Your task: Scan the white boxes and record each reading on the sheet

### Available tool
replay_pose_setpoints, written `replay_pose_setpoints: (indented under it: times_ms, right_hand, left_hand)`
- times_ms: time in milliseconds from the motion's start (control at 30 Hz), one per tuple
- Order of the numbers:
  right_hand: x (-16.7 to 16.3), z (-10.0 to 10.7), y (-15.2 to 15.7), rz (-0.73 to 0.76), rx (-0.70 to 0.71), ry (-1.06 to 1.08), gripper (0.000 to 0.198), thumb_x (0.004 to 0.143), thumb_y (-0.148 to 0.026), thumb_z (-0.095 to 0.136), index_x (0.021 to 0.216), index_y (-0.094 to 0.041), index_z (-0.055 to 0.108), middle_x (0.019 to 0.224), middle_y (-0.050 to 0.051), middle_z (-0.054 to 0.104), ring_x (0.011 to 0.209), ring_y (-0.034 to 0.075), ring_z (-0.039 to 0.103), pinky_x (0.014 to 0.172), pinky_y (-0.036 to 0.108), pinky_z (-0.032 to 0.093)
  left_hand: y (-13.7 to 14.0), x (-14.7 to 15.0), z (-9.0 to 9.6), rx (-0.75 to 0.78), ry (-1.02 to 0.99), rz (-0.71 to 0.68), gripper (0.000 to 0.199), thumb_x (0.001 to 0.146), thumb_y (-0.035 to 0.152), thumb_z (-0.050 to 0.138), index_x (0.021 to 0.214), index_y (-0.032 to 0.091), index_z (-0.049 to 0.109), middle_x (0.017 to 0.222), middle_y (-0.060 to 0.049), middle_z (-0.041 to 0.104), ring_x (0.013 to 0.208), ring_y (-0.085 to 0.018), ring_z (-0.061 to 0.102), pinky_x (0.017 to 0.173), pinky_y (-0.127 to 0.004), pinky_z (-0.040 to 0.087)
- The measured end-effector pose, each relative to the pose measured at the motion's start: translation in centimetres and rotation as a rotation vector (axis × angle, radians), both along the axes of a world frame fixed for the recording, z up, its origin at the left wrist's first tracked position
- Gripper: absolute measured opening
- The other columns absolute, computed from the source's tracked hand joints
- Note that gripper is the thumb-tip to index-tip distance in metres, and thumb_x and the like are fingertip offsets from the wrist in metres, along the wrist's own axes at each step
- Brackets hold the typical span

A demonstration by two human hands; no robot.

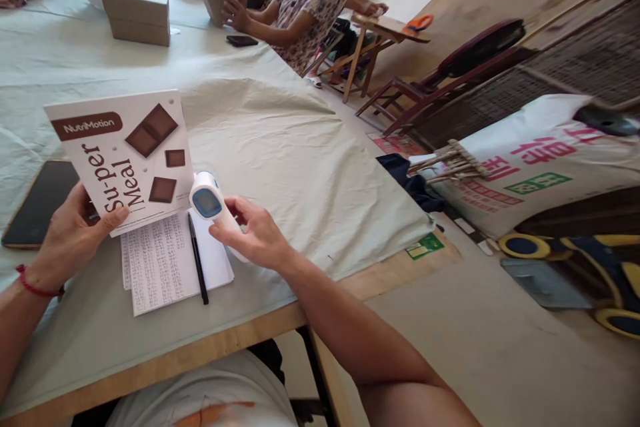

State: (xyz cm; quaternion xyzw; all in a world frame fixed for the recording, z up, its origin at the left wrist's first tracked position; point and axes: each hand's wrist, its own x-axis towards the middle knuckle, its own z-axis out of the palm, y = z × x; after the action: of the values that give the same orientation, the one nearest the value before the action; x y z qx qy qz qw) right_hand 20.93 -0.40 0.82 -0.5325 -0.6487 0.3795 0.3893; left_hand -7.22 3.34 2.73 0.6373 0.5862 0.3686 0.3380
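Over cloth (pixel 285 153), left hand (pixel 77 230) holds probable box (pixel 127 157); right hand (pixel 260 233), device (pixel 208 203).

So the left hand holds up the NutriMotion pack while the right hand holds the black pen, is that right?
Not quite: the right hand holds a white-and-blue handheld device, not the black pen, which lies on the papers, as the head view shows. The left hand does hold up the NutriMotion pack.
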Motion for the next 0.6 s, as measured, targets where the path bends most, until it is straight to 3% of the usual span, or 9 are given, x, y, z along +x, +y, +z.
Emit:
replay_pose_setpoints:
  times_ms: [167, 367, 500, 600]
  right_hand:
    - [1.2, -0.6, 1.1, -0.125, -0.003, -0.526, 0.026, 0.075, -0.034, 0.068, 0.096, -0.019, 0.065, 0.089, 0.005, 0.068, 0.082, 0.021, 0.064, 0.074, 0.034, 0.048]
    - [1.1, -1.8, 1.0, -0.142, 0.062, -0.804, 0.028, 0.081, -0.037, 0.064, 0.101, -0.018, 0.068, 0.100, 0.012, 0.066, 0.092, 0.027, 0.062, 0.079, 0.038, 0.049]
    - [0.8, -1.9, 0.4, -0.154, 0.407, -0.776, 0.038, 0.080, -0.023, 0.063, 0.118, -0.016, 0.065, 0.112, 0.016, 0.063, 0.104, 0.030, 0.059, 0.088, 0.044, 0.048]
    - [-0.1, -1.9, -0.3, -0.006, 0.686, -0.608, 0.028, 0.092, -0.015, 0.054, 0.118, -0.018, 0.064, 0.108, 0.012, 0.063, 0.100, 0.024, 0.060, 0.088, 0.040, 0.049]
  left_hand:
    - [-0.1, 0.0, -1.0, 0.040, -0.125, -0.009, 0.060, 0.075, 0.052, 0.077, 0.121, 0.021, 0.056, 0.120, -0.009, 0.070, 0.104, -0.027, 0.068, 0.089, -0.040, 0.059]
    - [0.0, -0.1, -1.4, 0.112, -0.171, 0.028, 0.066, 0.073, 0.046, 0.079, 0.126, 0.022, 0.049, 0.124, -0.010, 0.064, 0.107, -0.025, 0.066, 0.086, -0.036, 0.060]
    - [0.2, -0.1, -1.8, 0.215, -0.103, 0.082, 0.092, 0.069, 0.041, 0.081, 0.144, 0.022, 0.032, 0.133, -0.012, 0.054, 0.118, -0.027, 0.060, 0.082, -0.033, 0.059]
    - [0.7, -0.4, -2.7, 0.244, -0.076, 0.113, 0.102, 0.069, 0.039, 0.080, 0.150, 0.020, 0.022, 0.136, -0.015, 0.049, 0.120, -0.028, 0.058, 0.082, -0.034, 0.059]
